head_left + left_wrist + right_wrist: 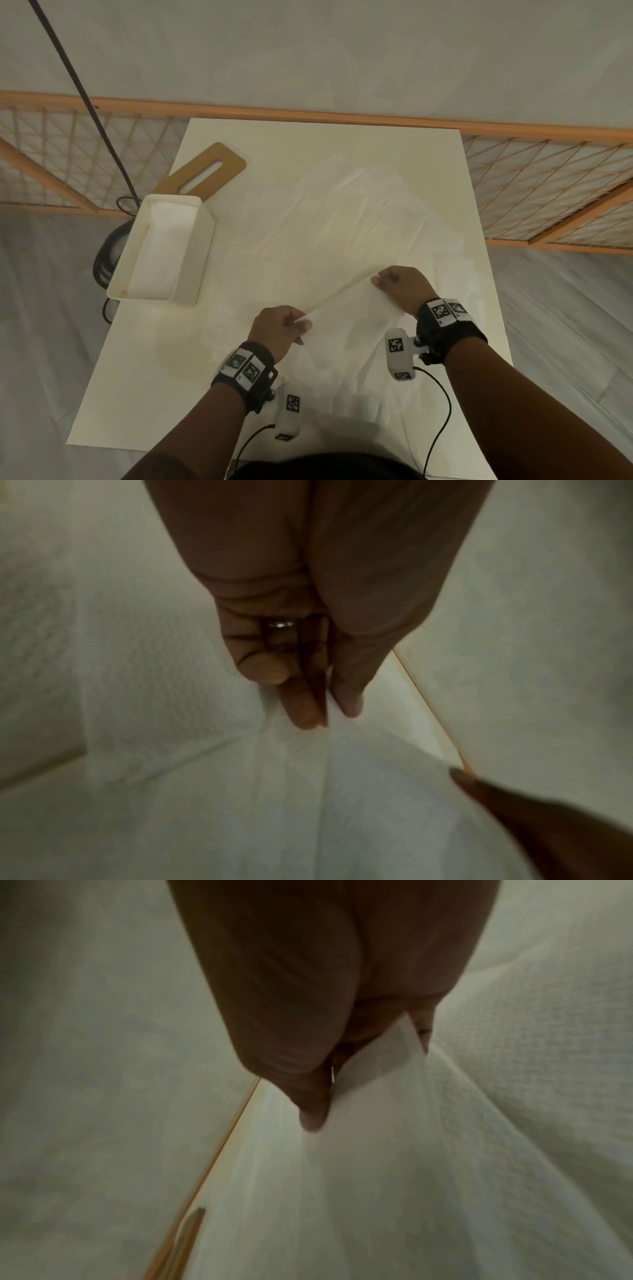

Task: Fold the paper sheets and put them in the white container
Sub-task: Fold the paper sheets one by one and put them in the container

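Observation:
A thin white paper sheet (346,318) is lifted over the near middle of the table, its top edge stretched between my hands. My left hand (301,323) pinches the sheet's left corner; in the left wrist view its fingertips (308,712) close on the paper (308,804). My right hand (380,279) pinches the right corner, and the right wrist view shows the thumb (313,1118) pressed on the sheet (377,1177). The white container (202,246) stands at the left of the table with folded paper inside. Several more crumpled sheets (329,219) lie spread beyond my hands.
A wooden board with a slot (205,174) lies behind the container. The white table (137,394) ends close on both sides. A black cable (85,99) hangs at the far left, and an orange-framed mesh fence (548,192) runs behind the table.

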Tool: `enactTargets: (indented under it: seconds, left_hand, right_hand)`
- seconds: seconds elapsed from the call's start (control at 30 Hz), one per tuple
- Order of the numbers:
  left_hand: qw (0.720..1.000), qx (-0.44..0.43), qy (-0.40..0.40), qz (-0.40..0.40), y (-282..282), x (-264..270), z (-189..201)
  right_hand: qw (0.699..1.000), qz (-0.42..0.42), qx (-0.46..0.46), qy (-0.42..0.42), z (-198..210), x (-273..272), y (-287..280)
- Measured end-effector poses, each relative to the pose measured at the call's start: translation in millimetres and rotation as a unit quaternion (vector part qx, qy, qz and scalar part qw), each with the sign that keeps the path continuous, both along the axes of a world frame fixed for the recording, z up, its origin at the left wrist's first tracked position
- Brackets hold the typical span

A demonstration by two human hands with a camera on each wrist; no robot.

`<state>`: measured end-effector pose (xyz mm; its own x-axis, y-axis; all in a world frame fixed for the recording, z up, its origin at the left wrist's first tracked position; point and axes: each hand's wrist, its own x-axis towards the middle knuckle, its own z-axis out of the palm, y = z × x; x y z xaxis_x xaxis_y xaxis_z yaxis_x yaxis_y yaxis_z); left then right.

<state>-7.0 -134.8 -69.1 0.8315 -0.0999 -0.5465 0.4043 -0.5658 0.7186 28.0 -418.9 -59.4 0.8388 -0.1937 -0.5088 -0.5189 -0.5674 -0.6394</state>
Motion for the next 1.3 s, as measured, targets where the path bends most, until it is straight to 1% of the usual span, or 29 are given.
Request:
enactTargets:
  seconds: [0.03,0.1,0.23,0.27,0.33,0.43,0.53,0.6,0.7,0.73,0.77,0.8,0.83,0.87,0.9,0.93,1.0,1.1,1.3]
  left_hand:
    - [0.999,0.030,-0.010,-0.018,-3,-1,0]
    - [0.994,0.093,-0.028,-0.057,-9,-4,2]
    - [0.974,0.173,-0.065,-0.131,-22,-10,3]
    - [0.968,0.189,-0.076,-0.145,-24,-11,2]
    - [0.962,0.203,-0.092,-0.158,-26,-12,2]
    - [0.966,0.187,-0.093,-0.150,-26,-8,1]
    - [0.978,0.146,-0.098,-0.111,-21,0,6]
    - [0.985,0.102,-0.115,-0.080,-12,5,10]
    - [0.992,0.006,-0.122,-0.037,7,14,17]
    - [0.993,-0.036,-0.110,-0.014,13,17,19]
    - [0.992,-0.089,-0.087,0.020,19,19,22]
    - [0.985,-0.150,-0.058,0.057,23,22,23]
    - [0.975,-0.201,-0.026,0.088,27,24,25]
    - [0.968,-0.228,0.002,0.107,31,26,23]
    - [0.966,-0.232,0.018,0.112,35,27,20]
    - [0.969,-0.218,0.026,0.110,38,29,16]
    - [0.979,-0.170,0.039,0.105,44,30,6]
    - [0.982,-0.130,0.059,0.123,49,29,-6]
    - [0.982,-0.121,0.068,0.125,49,27,-16]
  right_hand:
    - [1.000,0.008,-0.027,-0.011,-1,2,3]
    - [0.998,0.029,-0.053,-0.022,-4,5,8]
    - [0.983,0.144,-0.113,-0.019,-16,8,13]
    - [0.979,0.160,-0.125,-0.020,-18,8,14]
    - [0.975,0.169,-0.140,-0.031,-19,7,15]
    - [0.976,0.160,-0.136,-0.060,-16,4,13]
    - [0.982,0.137,-0.099,-0.087,-9,-1,9]
    - [0.988,0.108,-0.051,-0.096,2,-7,5]
    - [0.994,0.061,0.040,-0.085,20,-16,0]
    - [0.992,0.034,0.098,-0.068,24,-20,0]
    - [0.983,0.003,0.175,-0.050,28,-24,2]
    - [0.968,-0.030,0.248,-0.035,29,-29,4]
    - [0.952,-0.059,0.301,-0.020,29,-33,8]
    - [0.940,-0.081,0.333,-0.008,27,-37,12]
    - [0.932,-0.096,0.349,0.002,25,-40,16]
    - [0.930,-0.111,0.350,0.010,20,-43,21]
    - [0.931,-0.144,0.333,0.024,9,-47,30]
    - [0.927,-0.197,0.316,0.038,-7,-56,40]
    - [0.934,-0.216,0.282,0.050,-18,-67,53]
